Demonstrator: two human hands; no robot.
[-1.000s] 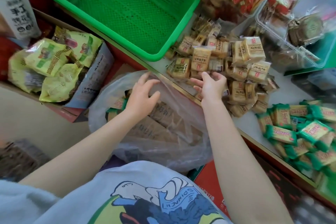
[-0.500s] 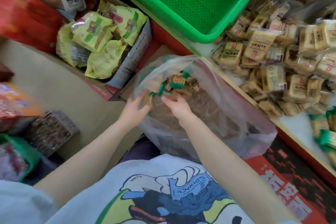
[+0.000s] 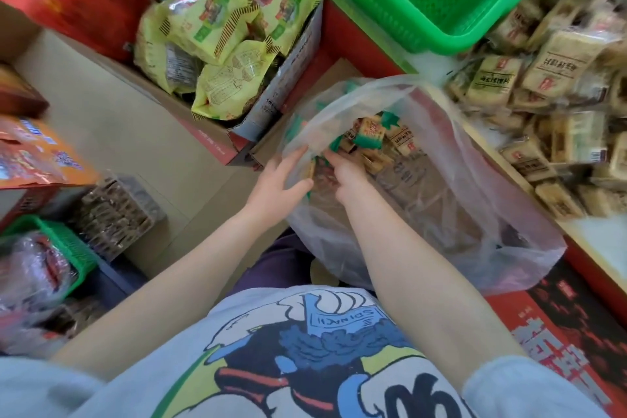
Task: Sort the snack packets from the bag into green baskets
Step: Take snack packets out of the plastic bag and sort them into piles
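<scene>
Inside, the right hand (image 3: 342,176) curls round packets (image 3: 369,136), while the left hand (image 3: 278,187) pinches the bag (image 3: 475,214) rim.

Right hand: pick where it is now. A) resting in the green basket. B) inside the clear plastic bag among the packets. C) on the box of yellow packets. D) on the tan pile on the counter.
B: the right hand reaches into the mouth of the clear plastic bag, its fingers among the snack packets.

2 hands (image 3: 276,181), 1 bag (image 3: 475,214), 2 green baskets (image 3: 451,7), approx 5 yellow pkts (image 3: 207,20)
</scene>
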